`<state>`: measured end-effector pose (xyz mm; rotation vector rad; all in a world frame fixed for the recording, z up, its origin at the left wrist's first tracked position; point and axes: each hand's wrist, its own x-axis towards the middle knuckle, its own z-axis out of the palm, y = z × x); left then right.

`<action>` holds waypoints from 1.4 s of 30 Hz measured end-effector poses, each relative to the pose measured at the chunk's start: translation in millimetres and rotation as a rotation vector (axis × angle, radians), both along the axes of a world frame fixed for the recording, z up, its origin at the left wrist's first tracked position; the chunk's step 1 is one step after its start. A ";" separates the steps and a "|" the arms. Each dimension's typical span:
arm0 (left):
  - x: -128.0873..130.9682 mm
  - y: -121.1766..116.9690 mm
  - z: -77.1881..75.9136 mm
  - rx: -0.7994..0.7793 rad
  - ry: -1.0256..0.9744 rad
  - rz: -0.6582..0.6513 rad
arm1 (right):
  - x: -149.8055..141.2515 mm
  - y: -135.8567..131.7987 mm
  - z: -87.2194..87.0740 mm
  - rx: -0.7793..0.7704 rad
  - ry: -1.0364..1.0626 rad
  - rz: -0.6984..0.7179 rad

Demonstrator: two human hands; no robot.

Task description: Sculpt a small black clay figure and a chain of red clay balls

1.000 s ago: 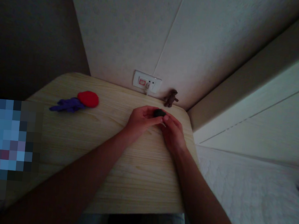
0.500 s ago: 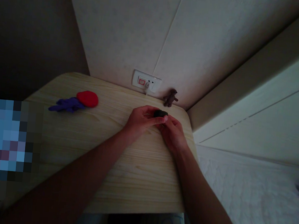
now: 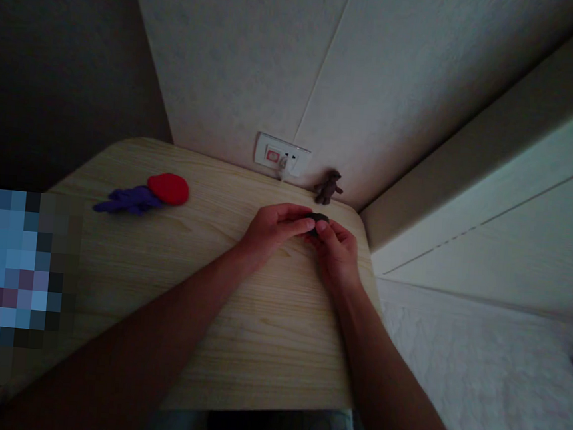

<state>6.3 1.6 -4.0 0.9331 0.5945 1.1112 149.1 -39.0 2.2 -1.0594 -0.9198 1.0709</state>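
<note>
My left hand (image 3: pixel 272 230) and my right hand (image 3: pixel 337 253) meet near the far right corner of a light wooden table (image 3: pixel 170 278). Between their fingertips sits a small dark lump (image 3: pixel 317 218), mostly covered by the fingers. Both hands pinch it, fingers curled round it, just above the tabletop. What the lump is made of I cannot make out in the dim light.
A flat red piece (image 3: pixel 168 188) and a purple shape (image 3: pixel 127 200) lie together at the table's far left. A small brown figure (image 3: pixel 328 187) stands by the wall, beside a wall socket (image 3: pixel 282 154). A white bed cover (image 3: pixel 477 385) lies to the right.
The fingers have closed further over the dark lump, so less of it shows. The right hand has shifted slightly up and to the right. The other objects have not moved.
</note>
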 end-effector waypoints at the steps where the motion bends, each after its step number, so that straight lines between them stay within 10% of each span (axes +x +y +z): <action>1: 0.1 0.2 -0.3 0.005 0.001 0.002 | 0.0 0.2 0.0 0.000 -0.001 -0.002; 42: -6.2 5.1 8.6 -0.198 -0.150 0.278 | -3.4 -4.1 6.8 -0.050 0.093 0.098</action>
